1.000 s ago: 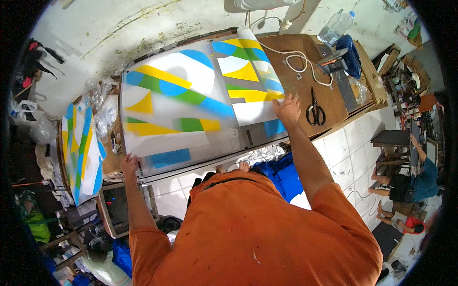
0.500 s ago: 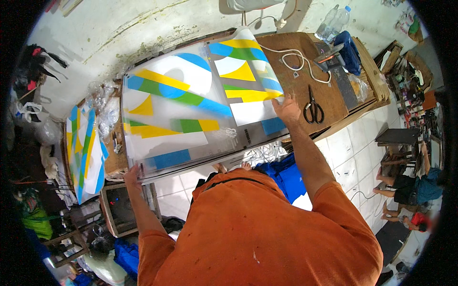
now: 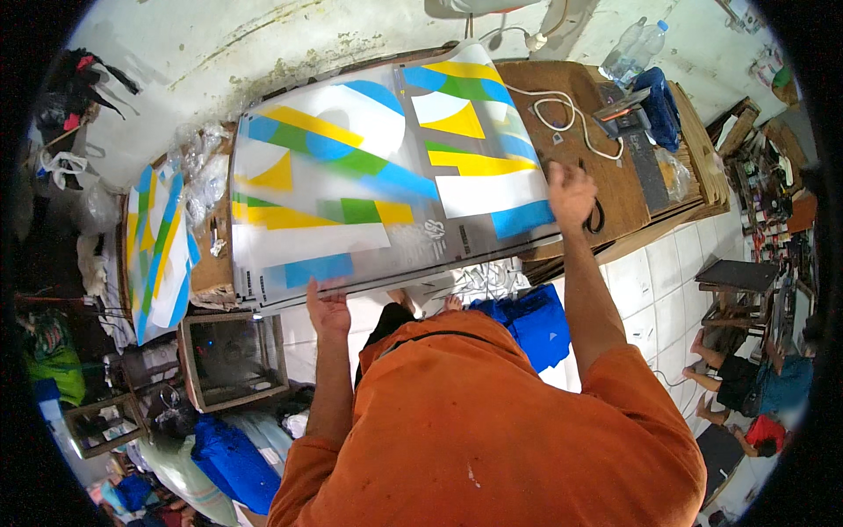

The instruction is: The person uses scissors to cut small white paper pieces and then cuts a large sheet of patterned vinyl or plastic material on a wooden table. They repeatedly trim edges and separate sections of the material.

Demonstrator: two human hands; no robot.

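A large, partly see-through plastic sheet (image 3: 334, 237), printed with yellow, green, blue and white shapes, is spread over the wooden table. At its front edge my left hand (image 3: 329, 312) is open, palm turned up, fingers reaching to the rim. Just off the sheet's right edge, my right hand (image 3: 572, 195) hovers with its fingers apart and slightly bent. Under and beside that hand are black-handled scissors (image 3: 597, 216), mostly hidden by it. Whether the fingers touch them is not clear.
A white cable (image 3: 571, 107) curls on the brown tabletop (image 3: 562, 83). Clear plastic bottles (image 3: 645, 48) and a blue pouch (image 3: 657, 110) are at the back right. Another patterned sheet (image 3: 160, 250) hangs at left. A framed screen box (image 3: 233, 362) stands below the table. People sit far right.
My right hand has left the sheet's right edge and moved right over the scissors. My left hand has shifted right from the sheet's front left corner along its front edge.
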